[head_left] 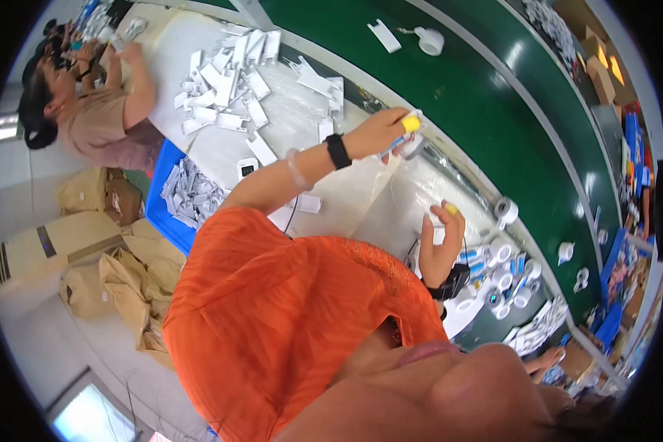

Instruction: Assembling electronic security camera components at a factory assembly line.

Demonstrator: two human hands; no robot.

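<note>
My left hand [383, 134], in a yellow finger cover and with a black band on the wrist, reaches to the conveyor's near edge. Its fingers are closed around a small white-and-grey rounded piece [414, 146] with a bit of blue beside it; the fingers partly hide this piece. Closer to my body, my right hand [442, 247] is raised above the table, thumb and forefinger apart, nothing seen between them. It too has a yellow finger cover, and a black strap circles its wrist. Beside that wrist lie several white round-headed parts [502, 280], some with blue strips.
White channel-shaped pieces [228, 77] are heaped on the plastic-covered table [361, 199]. A blue bin [158, 199] of white parts stands at its edge. The green conveyor [486, 110] runs past, carrying a white round part [429, 41]. A co-worker [99, 110] sits on the left.
</note>
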